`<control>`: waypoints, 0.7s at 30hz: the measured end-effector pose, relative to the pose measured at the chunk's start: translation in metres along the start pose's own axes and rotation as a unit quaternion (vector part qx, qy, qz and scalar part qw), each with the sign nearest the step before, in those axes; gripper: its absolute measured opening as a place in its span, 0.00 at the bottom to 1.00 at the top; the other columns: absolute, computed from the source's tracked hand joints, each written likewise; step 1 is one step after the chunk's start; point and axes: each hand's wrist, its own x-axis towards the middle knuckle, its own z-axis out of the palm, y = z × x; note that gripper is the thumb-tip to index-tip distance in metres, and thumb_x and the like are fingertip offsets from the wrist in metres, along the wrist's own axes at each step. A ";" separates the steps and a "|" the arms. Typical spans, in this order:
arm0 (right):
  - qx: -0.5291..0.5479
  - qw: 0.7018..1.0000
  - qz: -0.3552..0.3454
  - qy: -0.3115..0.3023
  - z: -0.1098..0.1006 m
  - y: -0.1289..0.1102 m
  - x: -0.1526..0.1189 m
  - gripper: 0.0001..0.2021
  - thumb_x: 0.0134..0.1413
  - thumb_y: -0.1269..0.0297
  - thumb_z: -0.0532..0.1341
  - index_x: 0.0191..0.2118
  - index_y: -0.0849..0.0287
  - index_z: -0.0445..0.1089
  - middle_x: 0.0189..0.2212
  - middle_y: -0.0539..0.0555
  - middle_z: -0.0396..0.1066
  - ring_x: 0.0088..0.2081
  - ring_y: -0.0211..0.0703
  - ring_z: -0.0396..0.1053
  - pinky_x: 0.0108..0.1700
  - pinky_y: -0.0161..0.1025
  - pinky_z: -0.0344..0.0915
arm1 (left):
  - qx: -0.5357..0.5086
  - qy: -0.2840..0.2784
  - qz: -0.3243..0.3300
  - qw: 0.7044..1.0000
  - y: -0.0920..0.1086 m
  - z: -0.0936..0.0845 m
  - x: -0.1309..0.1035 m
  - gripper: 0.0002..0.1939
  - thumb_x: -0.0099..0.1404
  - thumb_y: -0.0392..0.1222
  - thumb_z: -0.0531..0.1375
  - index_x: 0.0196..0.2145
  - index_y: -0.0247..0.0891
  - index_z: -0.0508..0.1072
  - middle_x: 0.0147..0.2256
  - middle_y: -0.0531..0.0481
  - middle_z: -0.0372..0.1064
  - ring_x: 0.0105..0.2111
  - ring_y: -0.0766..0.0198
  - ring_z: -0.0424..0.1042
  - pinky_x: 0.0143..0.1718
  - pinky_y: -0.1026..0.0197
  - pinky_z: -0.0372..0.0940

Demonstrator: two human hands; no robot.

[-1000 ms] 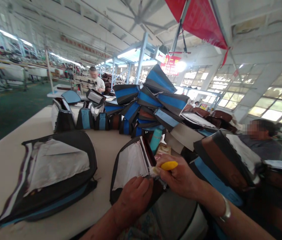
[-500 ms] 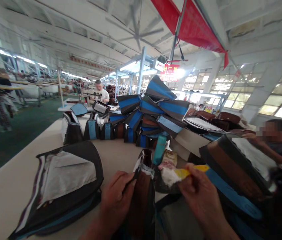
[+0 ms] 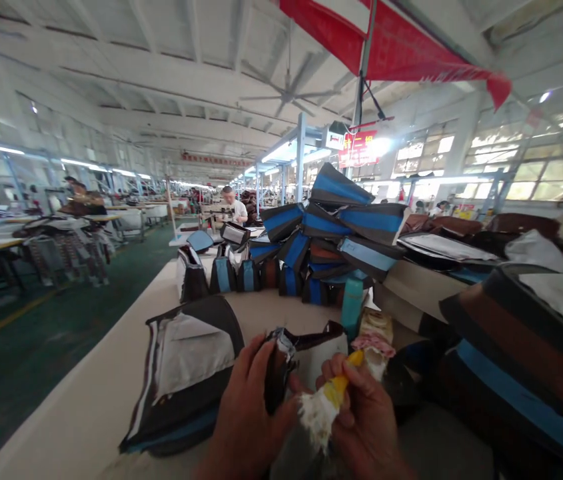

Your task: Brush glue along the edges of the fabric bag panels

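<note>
Head view: the brush (image 3: 336,392), a yellow handle ending in ragged white bristles (image 3: 318,417), was in the right hand (image 3: 367,415), low and a little right of centre. Its long axis ran aslant, the handle's butt toward the upper right and the bristles toward the lower left, pointing down and across to the left hand (image 3: 251,408). The bristles hung close by the left thumb; whether they touched it could not be told.

The right hand came up from the lower edge, fingers curled, thumb laid along the handle; its grip was narrow, closed about the yellow handle. The left hand, its back to the camera, reached forward with fingers extended and thumb spread to the right. Its grip was part-way spread, set against the dark bag piece (image 3: 277,373); how firmly it held could not be told. That piece stood between the hands, its frayed upper edge turned up and its pale lining (image 3: 324,355) showing toward the right.

On the worktop (image 3: 91,380), left of the left hand, a flat bag piece (image 3: 194,357) lay aslant, its near end toward the lower left. Beyond the right hand stood a teal bottle (image 3: 352,308), with a pale bundle with a pink band (image 3: 375,333) just beside it. Behind these rose a pile of blue-striped bag pieces (image 3: 331,220).
</note>
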 end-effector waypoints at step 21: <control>-0.415 0.837 -0.344 0.089 0.009 -0.031 0.018 0.06 0.54 0.61 0.67 0.33 0.57 0.73 0.22 0.48 0.68 0.28 0.38 0.69 0.30 0.32 0.67 | -0.262 -0.033 -0.228 0.937 0.004 -0.009 0.030 0.05 0.60 0.43 0.59 0.32 0.41 0.73 0.53 0.46 0.71 0.54 0.53 0.69 0.54 0.53 0.61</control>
